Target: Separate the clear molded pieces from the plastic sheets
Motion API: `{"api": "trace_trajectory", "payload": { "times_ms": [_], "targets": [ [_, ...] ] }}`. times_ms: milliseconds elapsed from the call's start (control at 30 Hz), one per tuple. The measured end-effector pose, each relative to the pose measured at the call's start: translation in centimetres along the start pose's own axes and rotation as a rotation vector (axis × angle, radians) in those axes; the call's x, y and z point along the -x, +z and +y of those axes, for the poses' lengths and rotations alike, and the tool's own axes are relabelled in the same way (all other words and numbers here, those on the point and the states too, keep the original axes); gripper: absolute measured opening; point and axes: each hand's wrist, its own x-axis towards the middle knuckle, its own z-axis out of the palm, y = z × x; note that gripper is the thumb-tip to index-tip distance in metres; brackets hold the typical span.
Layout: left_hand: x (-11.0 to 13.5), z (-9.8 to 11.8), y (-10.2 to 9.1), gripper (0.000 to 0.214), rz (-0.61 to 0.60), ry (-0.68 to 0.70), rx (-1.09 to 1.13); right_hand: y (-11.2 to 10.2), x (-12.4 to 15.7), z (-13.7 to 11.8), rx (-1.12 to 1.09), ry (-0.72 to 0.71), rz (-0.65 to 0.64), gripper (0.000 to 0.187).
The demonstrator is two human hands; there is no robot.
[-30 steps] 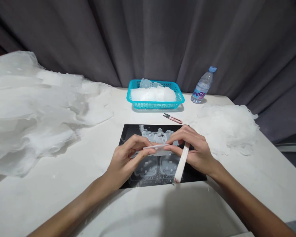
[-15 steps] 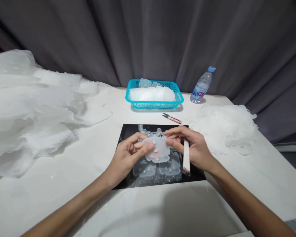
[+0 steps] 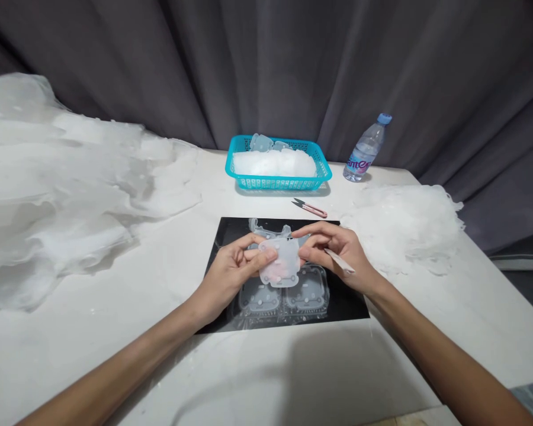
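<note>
Over a black mat point(image 3: 226, 234) both hands hold one translucent plastic piece point(image 3: 281, 264) with small round studs. My left hand point(image 3: 231, 273) pinches its left edge, thumb on top. My right hand point(image 3: 337, 251) pinches its right edge and also keeps a thin white stick point(image 3: 339, 261) tucked under the fingers, pointing to the right. On the mat below the hands lie similar translucent moulded pieces point(image 3: 306, 294) joined side by side. Another such piece point(image 3: 266, 228) lies at the mat's far edge.
A teal basket point(image 3: 322, 171) heaped with white plastic pieces stands at the back of the white table. Small pink-handled snips point(image 3: 310, 207) lie in front of it. A water bottle point(image 3: 366, 149) stands at the back right. Heaps of white translucent scraps point(image 3: 404, 225) lie right and left point(image 3: 71, 189).
The piece has turned from edge-on to flat, facing me, and is held a little higher. The stick in my right hand has swung from pointing down at me to pointing right.
</note>
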Motion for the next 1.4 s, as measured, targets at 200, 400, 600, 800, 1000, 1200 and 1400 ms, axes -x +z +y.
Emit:
{"api": "trace_trajectory", "payload": {
  "times_ms": [200, 400, 600, 800, 1000, 1200, 1400],
  "targets": [
    [-0.2, -0.4, 0.3, 0.031, -0.018, -0.083, 0.02, 0.0, 0.1, 0.3, 0.084, 0.019, 0.001, 0.03],
    [-0.5, -0.9, -0.2, 0.036, -0.021, -0.102, 0.027, 0.2, 0.1, 0.2, 0.093, 0.023, -0.002, 0.03],
    [0.3, -0.6, -0.4, 0.028, 0.112, 0.162, -0.447, 0.7, 0.1, 0.1, 0.412, -0.054, 0.089, 0.03],
    [2.0, -0.4, 0.1, 0.012, 0.192, 0.51, -0.941, 1.5, 0.2, 0.1, 0.484, -0.304, -0.017, 0.027],
    [2.4, -0.2, 0.6, 0.009, 0.205, 0.639, -0.984, 1.8, 0.2, 0.0, 0.444, -0.302, 0.002, 0.006],
    [2.5, 0.1, 0.7, 0.007, 0.213, 0.671, -1.017, 1.4, 0.5, 0.1, 0.389, -0.285, -0.004, 0.005],
    [2.5, 0.0, 0.6, 0.017, 0.205, 0.684, -1.017, 1.3, 0.7, 0.8, 0.329, -0.161, 0.078, 0.009]
  ]
}}
